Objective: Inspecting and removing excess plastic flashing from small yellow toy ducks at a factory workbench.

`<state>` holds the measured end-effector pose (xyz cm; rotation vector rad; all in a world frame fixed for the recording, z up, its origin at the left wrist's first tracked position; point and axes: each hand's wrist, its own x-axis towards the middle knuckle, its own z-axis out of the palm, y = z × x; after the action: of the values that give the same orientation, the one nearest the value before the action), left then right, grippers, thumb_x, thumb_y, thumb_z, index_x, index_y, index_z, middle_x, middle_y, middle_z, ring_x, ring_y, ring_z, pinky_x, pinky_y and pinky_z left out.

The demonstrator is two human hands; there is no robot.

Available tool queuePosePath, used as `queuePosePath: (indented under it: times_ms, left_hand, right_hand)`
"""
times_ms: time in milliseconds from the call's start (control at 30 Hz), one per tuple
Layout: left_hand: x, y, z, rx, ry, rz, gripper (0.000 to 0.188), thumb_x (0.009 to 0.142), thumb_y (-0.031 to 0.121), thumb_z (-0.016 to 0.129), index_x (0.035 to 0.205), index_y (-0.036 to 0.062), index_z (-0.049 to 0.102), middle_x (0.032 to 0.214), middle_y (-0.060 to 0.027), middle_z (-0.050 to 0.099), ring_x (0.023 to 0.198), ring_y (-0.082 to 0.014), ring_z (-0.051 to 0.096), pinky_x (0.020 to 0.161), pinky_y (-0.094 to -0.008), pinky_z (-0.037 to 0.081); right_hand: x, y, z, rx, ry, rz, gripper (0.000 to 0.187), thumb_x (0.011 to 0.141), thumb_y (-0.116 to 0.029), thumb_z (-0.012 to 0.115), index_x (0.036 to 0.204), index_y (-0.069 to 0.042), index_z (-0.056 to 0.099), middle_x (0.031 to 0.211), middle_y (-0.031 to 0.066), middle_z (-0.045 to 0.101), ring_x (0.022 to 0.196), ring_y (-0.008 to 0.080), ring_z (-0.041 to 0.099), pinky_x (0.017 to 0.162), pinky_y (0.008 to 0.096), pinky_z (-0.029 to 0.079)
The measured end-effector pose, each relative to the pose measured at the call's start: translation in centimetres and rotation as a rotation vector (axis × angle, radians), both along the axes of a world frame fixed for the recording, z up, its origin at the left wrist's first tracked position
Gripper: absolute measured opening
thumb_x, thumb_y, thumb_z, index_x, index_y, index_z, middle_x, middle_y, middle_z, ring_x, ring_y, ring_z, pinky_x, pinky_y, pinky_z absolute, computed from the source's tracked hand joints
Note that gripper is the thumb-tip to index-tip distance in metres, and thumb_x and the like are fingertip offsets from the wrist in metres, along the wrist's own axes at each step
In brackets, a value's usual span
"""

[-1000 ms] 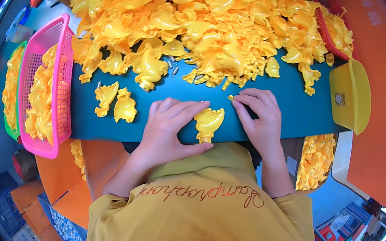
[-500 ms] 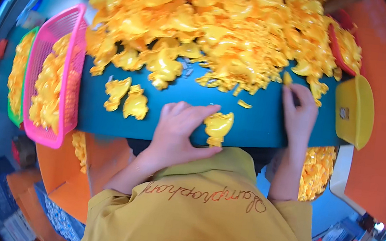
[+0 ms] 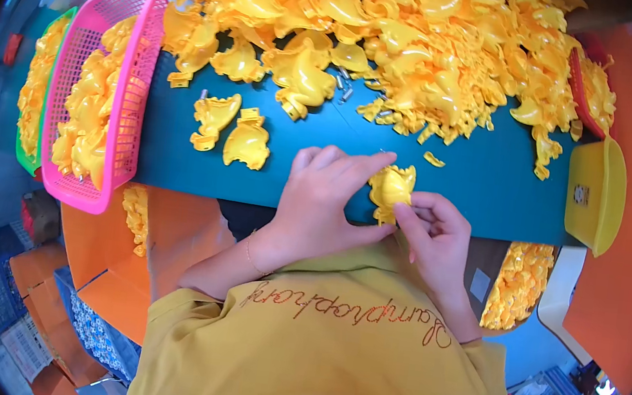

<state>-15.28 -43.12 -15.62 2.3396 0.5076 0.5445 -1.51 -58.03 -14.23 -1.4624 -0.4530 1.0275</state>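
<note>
A yellow plastic shell piece (image 3: pixel 391 191) lies at the near edge of the teal table (image 3: pixel 483 186). My left hand (image 3: pixel 320 198) rests flat over its left side, fingers stretched toward it. From the right, my right hand (image 3: pixel 430 231) pinches the piece's lower edge with fingertips. Both hands hold this one piece against the tabletop. Two more yellow shell pieces (image 3: pixel 231 130) lie side by side to the left of my hands. A big heap of the same yellow pieces (image 3: pixel 398 42) fills the far half of the table.
A pink mesh basket (image 3: pixel 140 57) with yellow pieces stands at the left, a green basket (image 3: pixel 34 84) beside it. A yellow bin (image 3: pixel 597 192) hangs at the table's right end. An orange box of yellow parts (image 3: pixel 518 285) sits below right.
My right hand has come back from the heap at the far right to the piece at the table's near edge. My left hand stayed on that piece.
</note>
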Motion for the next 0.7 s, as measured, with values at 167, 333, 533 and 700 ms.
queuePosePath:
  times_ms: [167,333,533,700]
  left_hand:
    - [-0.1,-0.2,0.1,0.034,0.028,0.040,0.080,0.066,0.035,0.094,0.138,0.0162,0.065,0.106,-0.0013,0.072,0.094,-0.0213,0.062,0.089,-0.0385,0.041]
    - [0.0,-0.2,-0.2,0.000,0.004,0.026,0.080,0.067,0.035,0.093,0.139,0.0164,0.064,0.107,-0.0015,0.072,0.096,-0.0212,0.062,0.091,-0.0388,0.041]
    - [0.1,-0.3,-0.7,-0.008,-0.052,0.046,0.079,0.064,0.033,0.095,0.136,0.0175,0.066,0.105,0.0014,0.071,0.091,-0.0195,0.060,0.089,-0.0375,0.040]
    - [0.1,-0.5,-0.9,0.008,-0.065,0.059,0.079,0.064,0.032,0.094,0.136,0.0175,0.066,0.106,0.0005,0.071,0.092,-0.0202,0.061,0.090,-0.0381,0.040]
  right_hand:
    - [0.1,-0.2,0.3,-0.106,-0.046,0.051,0.016,0.099,-0.003,0.075,0.112,0.003,0.069,0.101,0.0077,0.077,0.076,0.0004,0.064,0.061,0.0153,0.046]
    - [-0.6,0.1,0.3,-0.047,-0.008,-0.014,0.017,0.098,-0.004,0.076,0.113,0.003,0.070,0.097,0.0049,0.077,0.070,-0.0037,0.056,0.057,0.0154,0.040]
    - [-0.7,0.1,-0.4,-0.055,-0.125,0.028,0.014,0.098,-0.004,0.076,0.109,0.004,0.071,0.091,0.0028,0.076,0.068,-0.0042,0.051,0.056,0.0153,0.036]
    - [-0.9,0.4,-1.0,-0.030,-0.194,0.012,0.013,0.096,-0.006,0.079,0.104,0.003,0.073,0.086,0.0023,0.076,0.060,-0.0044,0.045,0.051,0.0175,0.031]
